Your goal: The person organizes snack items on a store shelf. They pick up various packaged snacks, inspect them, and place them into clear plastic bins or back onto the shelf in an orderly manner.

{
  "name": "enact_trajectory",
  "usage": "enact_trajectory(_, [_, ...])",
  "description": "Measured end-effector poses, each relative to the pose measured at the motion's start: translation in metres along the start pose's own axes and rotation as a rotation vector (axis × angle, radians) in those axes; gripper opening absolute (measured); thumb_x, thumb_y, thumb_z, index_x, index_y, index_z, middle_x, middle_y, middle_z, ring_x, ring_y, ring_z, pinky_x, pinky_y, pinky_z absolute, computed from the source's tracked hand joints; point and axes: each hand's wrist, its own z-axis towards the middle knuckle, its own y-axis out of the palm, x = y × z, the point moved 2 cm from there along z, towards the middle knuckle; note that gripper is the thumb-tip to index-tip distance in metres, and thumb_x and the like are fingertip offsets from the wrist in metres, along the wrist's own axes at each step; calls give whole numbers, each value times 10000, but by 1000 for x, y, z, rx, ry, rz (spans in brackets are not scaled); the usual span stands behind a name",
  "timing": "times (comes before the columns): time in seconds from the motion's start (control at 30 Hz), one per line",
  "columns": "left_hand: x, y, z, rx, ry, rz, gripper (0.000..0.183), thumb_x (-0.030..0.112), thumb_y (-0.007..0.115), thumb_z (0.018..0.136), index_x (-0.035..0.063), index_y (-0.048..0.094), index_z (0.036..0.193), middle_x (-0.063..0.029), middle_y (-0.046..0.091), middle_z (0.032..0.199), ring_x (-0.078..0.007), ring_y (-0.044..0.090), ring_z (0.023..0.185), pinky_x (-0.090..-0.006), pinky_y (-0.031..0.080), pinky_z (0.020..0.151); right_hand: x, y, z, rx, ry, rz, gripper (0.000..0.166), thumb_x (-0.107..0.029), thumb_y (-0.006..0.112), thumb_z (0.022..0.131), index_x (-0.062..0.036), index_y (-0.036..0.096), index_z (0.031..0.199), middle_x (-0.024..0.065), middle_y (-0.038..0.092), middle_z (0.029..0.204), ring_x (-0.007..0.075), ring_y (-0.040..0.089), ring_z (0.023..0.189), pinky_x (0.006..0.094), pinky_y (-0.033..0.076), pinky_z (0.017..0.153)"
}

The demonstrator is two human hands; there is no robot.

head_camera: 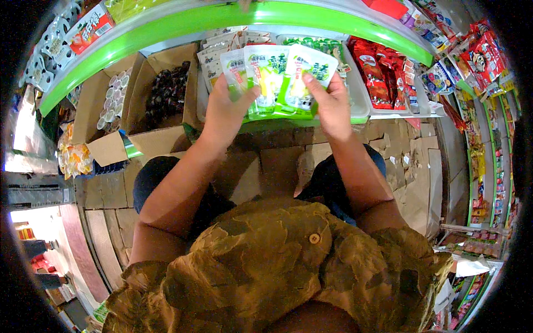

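Observation:
Several flat green-and-white plastic snack packets are fanned out between my hands, just in front of the shelf. My left hand (229, 108) grips the packets on the left (266, 79), its thumb across their face. My right hand (333, 104) holds the rightmost packet (310, 75) by its right side, thumb on the front. Behind them on the shelf, a translucent plastic tray (359, 98) with green packets is partly hidden by the packets and my right hand. Pale packets (210, 62) stand behind my left hand.
Left on the shelf are an open cardboard box (135, 104) of dark wrapped pieces and another (89, 104) with small round cups. Red packets (374, 79) fill a tray on the right. A green-edged upper shelf (300, 14) overhangs. Flattened cardboard (416, 183) covers the floor.

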Motion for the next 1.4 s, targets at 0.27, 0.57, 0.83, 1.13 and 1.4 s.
enact_trajectory(0.27, [1, 3, -2, 29, -32, -74, 306, 50, 577, 779, 12, 480, 1067, -61, 573, 988, -133, 538, 883, -268, 427, 788, -6, 2, -2, -25, 76, 23, 223, -115, 572, 819, -25, 538, 1020, 35, 602, 929, 97, 562, 799, 248, 463, 706])
enact_trajectory(0.57, [7, 8, -6, -24, -3, -98, 335, 39, 581, 767, -10, 459, 1076, -72, 560, 987, -137, 516, 895, -278, 415, 799, 4, 7, -3, -65, 27, -58, 215, -113, 569, 822, -12, 539, 1010, 35, 599, 915, 92, 551, 800, 252, 458, 714])
enact_trajectory(0.83, [-4, 9, -6, -8, 139, 131, 328, 70, 546, 807, 16, 424, 1107, -81, 515, 1073, -149, 473, 989, -297, 391, 856, 8, 10, -10, -99, 33, -133, 252, -112, 565, 821, -9, 518, 1046, 34, 583, 954, 103, 533, 838, 258, 442, 744])
enact_trajectory(1.13, [-1, 16, -11, 6, 38, 70, 539, 79, 667, 703, -24, 368, 1139, -134, 510, 1045, -198, 498, 958, -316, 410, 819, 26, 21, -11, -29, 44, 49, 231, -70, 560, 814, -12, 506, 1031, 42, 585, 923, 110, 533, 840, 270, 442, 749])
enact_trajectory(1.4, [6, 14, -16, 25, 11, 51, 480, 41, 649, 703, -15, 393, 1105, -127, 521, 1020, -191, 496, 954, -317, 409, 811, 19, 14, -16, -241, 174, 10, 271, -88, 555, 822, -16, 497, 1077, 38, 569, 1000, 126, 531, 903, 277, 427, 796])
